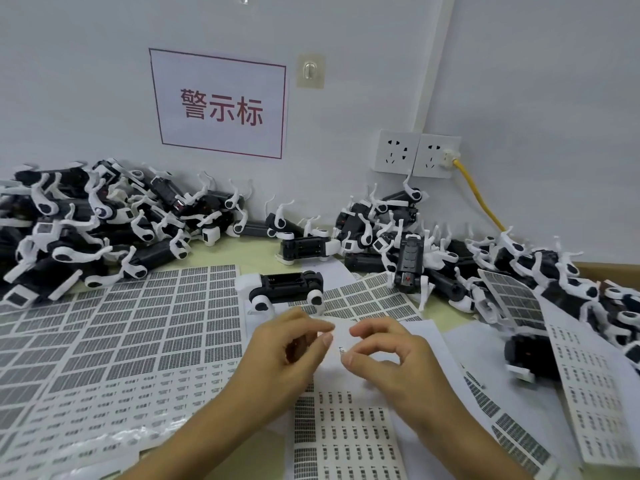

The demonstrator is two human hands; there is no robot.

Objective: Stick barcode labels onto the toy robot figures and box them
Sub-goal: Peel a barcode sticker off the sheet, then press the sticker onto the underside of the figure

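Note:
A black-and-white toy robot figure (284,289) lies belly-up on the table just beyond my hands. Both hands meet over a label sheet (343,441) at the centre front. My left hand (287,355) pinches the sheet's white upper edge between thumb and forefinger. My right hand (391,358) pinches at a small label (342,349) on the same strip, fingers curled. More toy robots lie heaped at the back left (86,223) and at the right (450,258).
Large barcode label sheets (145,334) cover the table's left side, others curl at the right (588,386). A wall sign (221,105) hangs behind. Two sockets (415,154) with a yellow cable (481,199) sit at the back right.

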